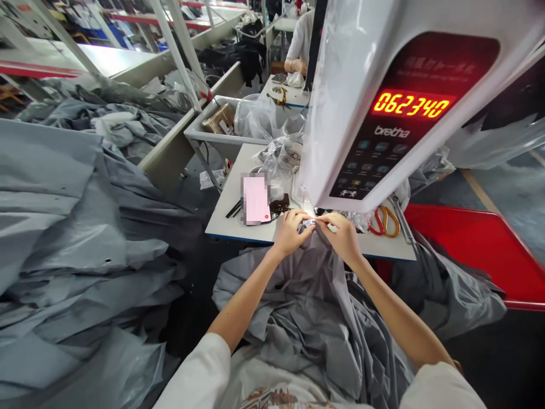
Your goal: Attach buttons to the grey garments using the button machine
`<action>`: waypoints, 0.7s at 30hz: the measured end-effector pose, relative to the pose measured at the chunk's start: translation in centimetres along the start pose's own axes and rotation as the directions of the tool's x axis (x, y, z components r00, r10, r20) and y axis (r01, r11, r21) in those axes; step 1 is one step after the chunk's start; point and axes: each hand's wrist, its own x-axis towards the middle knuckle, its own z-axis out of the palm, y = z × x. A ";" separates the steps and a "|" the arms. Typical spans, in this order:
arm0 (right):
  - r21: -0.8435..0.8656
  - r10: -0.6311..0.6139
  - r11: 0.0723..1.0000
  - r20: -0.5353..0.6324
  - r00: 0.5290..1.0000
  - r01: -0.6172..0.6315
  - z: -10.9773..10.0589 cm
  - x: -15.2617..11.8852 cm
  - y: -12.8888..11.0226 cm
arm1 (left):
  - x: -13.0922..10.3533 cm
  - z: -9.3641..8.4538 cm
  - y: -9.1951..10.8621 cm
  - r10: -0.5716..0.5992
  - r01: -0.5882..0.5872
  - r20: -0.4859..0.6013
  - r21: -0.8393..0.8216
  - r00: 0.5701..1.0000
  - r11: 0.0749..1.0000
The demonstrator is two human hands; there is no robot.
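Observation:
Both hands meet under the head of a white machine [340,102] whose red display reads 062340. My left hand [293,232] has its fingers closed on the upper edge of grey fabric [298,295]. Close beside it, my right hand [339,234] pinches the same fabric edge, fingertips near a bright light. The fabric hangs from the small white table [230,196] down over my lap in loose folds. A pink card [256,199] lies left of my hands, and scissors [385,221] with orange and red handles lie to the right.
Grey fabric heaps [63,244] fill the left side. A red surface [481,250] is at the right. Behind the table, a grey tray [255,138] holds plastic bags and a brown package. Another person's arm [297,57] shows at a farther table with yellow-handled cutters [279,97].

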 end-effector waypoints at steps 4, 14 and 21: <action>-0.122 -0.079 0.990 -0.018 0.997 0.076 0.9 0.5 0.3 | 0.0 0.0 -0.1 -0.003 0.003 -0.003 -0.004 1.000 1.000; -0.143 -0.120 0.981 0.083 0.989 0.131 0.7 0.7 1.0 | 0.0 -0.1 -0.3 0.002 -0.002 -0.001 -0.018 1.000 1.000; -0.294 -0.185 0.930 0.146 0.972 0.221 0.6 1.1 1.1 | -0.1 0.0 -0.3 -0.003 0.003 -0.003 -0.027 1.000 1.000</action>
